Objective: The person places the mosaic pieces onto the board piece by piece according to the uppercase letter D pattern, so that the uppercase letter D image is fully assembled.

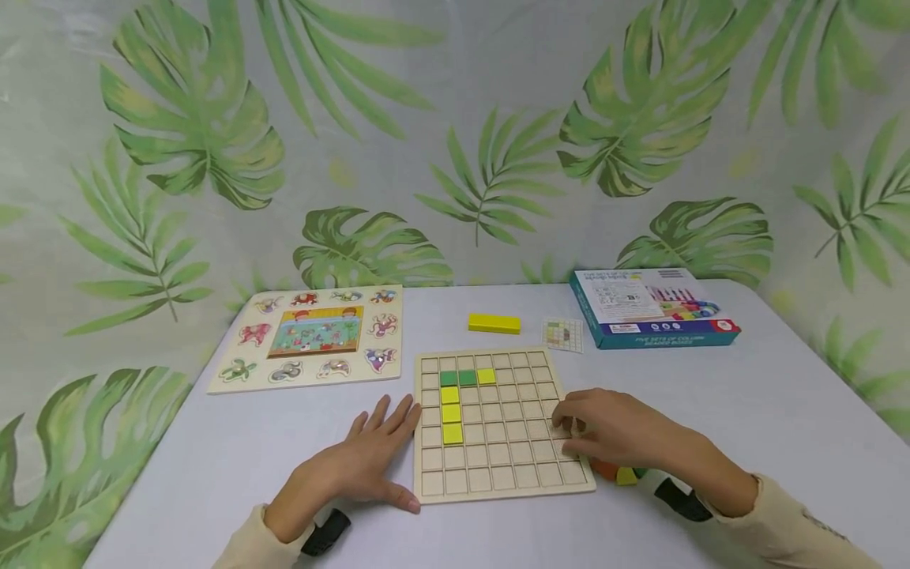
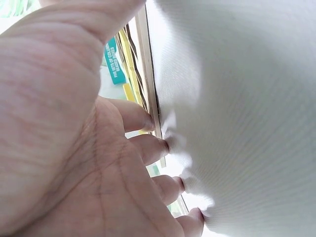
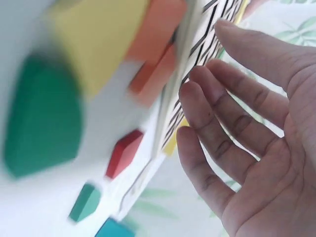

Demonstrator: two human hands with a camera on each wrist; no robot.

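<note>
A square wooden grid board [image 1: 498, 479] lies on the table. Two green tiles [image 1: 458, 378] and one yellow tile [image 1: 486, 376] form a row near its top, with a column of yellow tiles [image 1: 451, 413] below the left green one. My left hand [image 1: 370, 462] rests spread on the table, fingertips and thumb by the board's left edge. Over the board's right edge hovers my right hand [image 1: 618, 427], fingers loosely bent; the right wrist view shows nothing between them. Beneath it lie loose blocks: orange [image 3: 157, 29], yellow [image 3: 98, 39], green [image 3: 44, 118] and red [image 3: 124, 153].
Behind the board are a yellow bar [image 1: 494, 323] and a small pattern card [image 1: 563, 335]. A teal-sided box [image 1: 661, 341] lies at the back right. On the back left is a wooden sea-animal puzzle [image 1: 235, 348]. A leaf-printed cloth [image 1: 498, 253] hangs behind the table.
</note>
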